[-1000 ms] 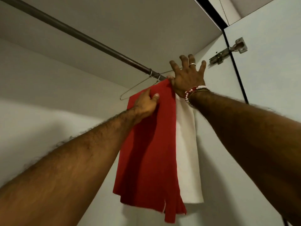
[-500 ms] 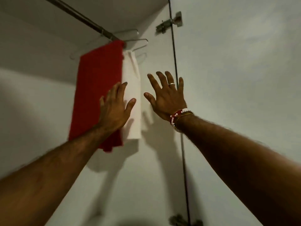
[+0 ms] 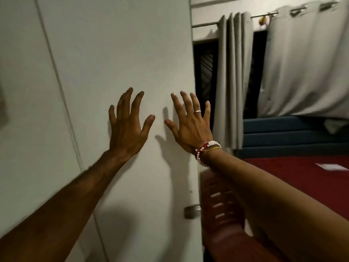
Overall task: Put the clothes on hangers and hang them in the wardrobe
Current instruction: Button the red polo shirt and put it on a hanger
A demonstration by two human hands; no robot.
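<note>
Our left hand point(image 3: 126, 129) and right hand point(image 3: 190, 127) splay flat at the door point(image 3: 113, 44), each grip wide and empty, probably pushing it closed.

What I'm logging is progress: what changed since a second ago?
The left hand and right hand released the red cloth and wire hanger and drew back; both now spread open before the white wardrobe door. Clothes now out of view. Arms stay outstretched.
</note>
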